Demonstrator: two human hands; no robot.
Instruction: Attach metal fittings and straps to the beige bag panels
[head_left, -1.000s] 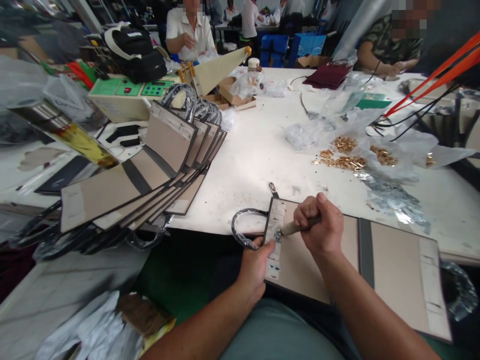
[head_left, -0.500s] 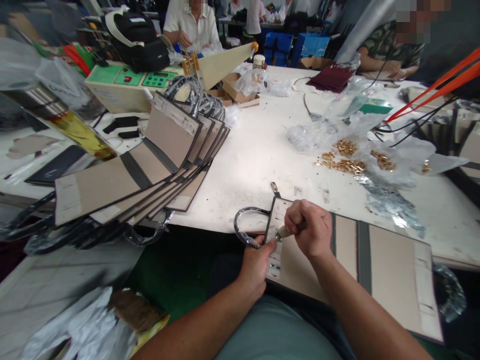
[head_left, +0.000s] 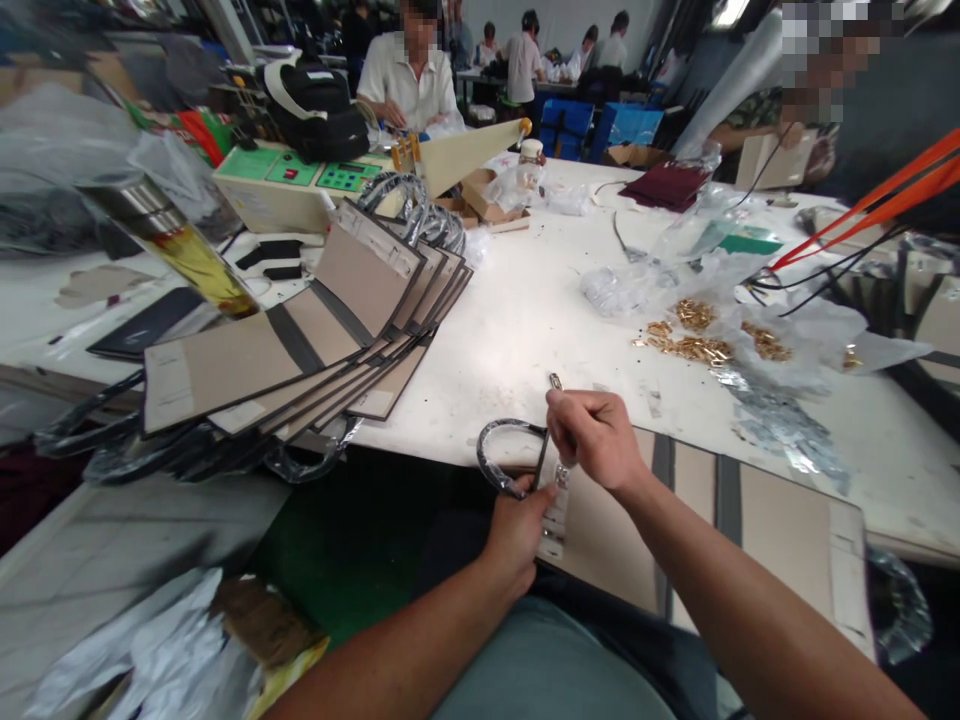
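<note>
A flat tan bag panel with dark edging lies across my lap and the white table's near edge. A black plastic-wrapped handle loop hangs off its left end. My left hand is closed on that left edge, by the handle. My right hand is fisted above the same end, gripping a small tool whose handle is mostly hidden in the fist; a metal piece shows just under it.
A fanned stack of similar panels lies at left beside a green-topped machine. Gold metal fittings in clear bags sit at right, with orange straps beyond. Other people work at the far side.
My right hand has lifted and moved left, from pressing the tool on the panel to a raised grip above its left end. The view has tilted up a little.
</note>
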